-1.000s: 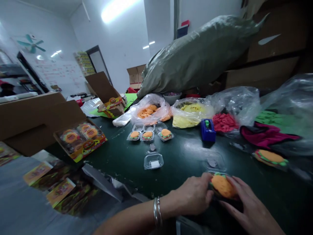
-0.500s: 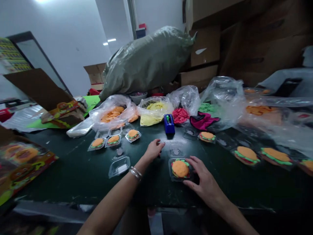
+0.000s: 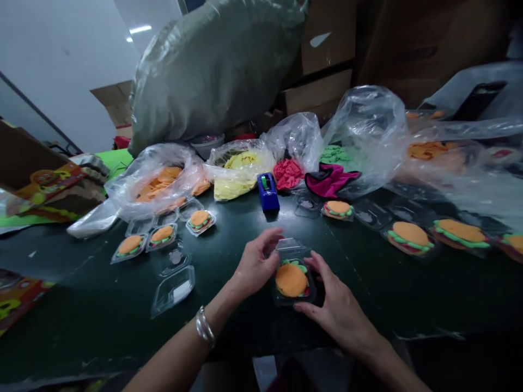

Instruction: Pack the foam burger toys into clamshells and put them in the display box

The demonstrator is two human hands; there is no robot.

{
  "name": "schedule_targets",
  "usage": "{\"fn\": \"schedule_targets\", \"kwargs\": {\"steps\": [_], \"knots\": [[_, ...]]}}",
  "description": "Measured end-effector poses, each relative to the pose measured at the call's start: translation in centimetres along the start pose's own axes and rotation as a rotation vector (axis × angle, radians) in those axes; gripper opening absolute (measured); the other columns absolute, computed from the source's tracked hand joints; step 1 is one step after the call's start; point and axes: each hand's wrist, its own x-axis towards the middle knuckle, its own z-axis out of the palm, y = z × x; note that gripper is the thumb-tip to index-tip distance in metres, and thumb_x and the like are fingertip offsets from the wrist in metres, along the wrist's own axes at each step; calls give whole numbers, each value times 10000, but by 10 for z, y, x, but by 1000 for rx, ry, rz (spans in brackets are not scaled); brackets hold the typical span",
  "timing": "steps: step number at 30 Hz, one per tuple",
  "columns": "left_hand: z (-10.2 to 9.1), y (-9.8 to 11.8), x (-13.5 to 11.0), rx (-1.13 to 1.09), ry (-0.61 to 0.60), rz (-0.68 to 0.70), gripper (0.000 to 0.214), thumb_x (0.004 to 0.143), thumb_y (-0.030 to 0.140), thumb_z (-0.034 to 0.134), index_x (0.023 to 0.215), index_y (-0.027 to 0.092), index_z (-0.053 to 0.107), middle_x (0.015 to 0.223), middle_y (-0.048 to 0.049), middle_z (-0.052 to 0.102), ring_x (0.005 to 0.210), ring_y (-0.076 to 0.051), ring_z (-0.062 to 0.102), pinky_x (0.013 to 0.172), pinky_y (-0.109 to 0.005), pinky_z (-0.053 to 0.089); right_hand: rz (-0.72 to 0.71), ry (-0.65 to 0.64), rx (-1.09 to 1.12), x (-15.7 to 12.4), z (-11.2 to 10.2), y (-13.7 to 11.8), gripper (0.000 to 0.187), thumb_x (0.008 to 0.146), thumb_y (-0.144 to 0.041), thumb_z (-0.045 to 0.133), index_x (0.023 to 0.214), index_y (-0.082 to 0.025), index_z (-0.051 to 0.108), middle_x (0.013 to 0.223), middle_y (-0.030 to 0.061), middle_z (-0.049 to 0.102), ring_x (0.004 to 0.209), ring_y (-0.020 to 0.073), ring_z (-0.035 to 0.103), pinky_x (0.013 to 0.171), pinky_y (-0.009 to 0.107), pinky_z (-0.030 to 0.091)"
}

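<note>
A toy burger (image 3: 291, 279) sits in a clear plastic clamshell box on the dark green table (image 3: 98, 321), close in front of me. My left hand (image 3: 257, 264) grips the box's left side and its raised clear lid (image 3: 289, 246). My right hand (image 3: 335, 302) holds the box's right edge with curled fingers. A silver bangle circles my left wrist.
Three boxed burgers (image 3: 163, 235) and empty clear boxes (image 3: 174, 283) lie to the left. A blue tape dispenser (image 3: 267, 191) stands behind. Bags of orange (image 3: 163, 182), yellow, red and green pieces line the back. More burgers (image 3: 409, 237) lie at right.
My left hand has come back from the table beyond the box and taken hold of the box and lid. The view has tilted down and shifted right.
</note>
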Motion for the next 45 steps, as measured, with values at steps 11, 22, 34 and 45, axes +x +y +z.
{"fn": "schedule_targets", "kwargs": {"steps": [11,22,34,45], "knots": [[-1,-14,19,-27,79,-134,406,759,33,384,1093,142,588,1011,-64,686,875,-153,648,760,-279,564,-354,-52,-384,10,-4,-6,871,591,-208,821,1369,-239,428,1526,137,251,1405,376,195,1110,576,275],[0,-20,15,76,57,-33,411,804,70,379,1153,130,587,1081,-84,661,929,-177,631,870,-324,523,-229,-305,-456,25,-8,-23,792,583,-297,851,1298,-168,536,1513,175,318,1391,348,260,1122,526,273],[-4,-21,11,149,80,-2,386,841,104,387,1176,146,575,1091,-71,672,983,-175,633,911,-310,501,-211,-137,-252,3,-34,-6,475,783,-306,713,1228,-222,569,1433,123,428,1336,296,376,1095,488,362],[-5,-15,5,163,47,37,417,893,144,380,1287,129,517,1149,-105,660,982,-188,634,907,-351,510,-246,-75,-266,3,-17,-3,746,706,-265,771,1359,-200,416,1395,155,483,1290,324,436,1070,536,372]]}}
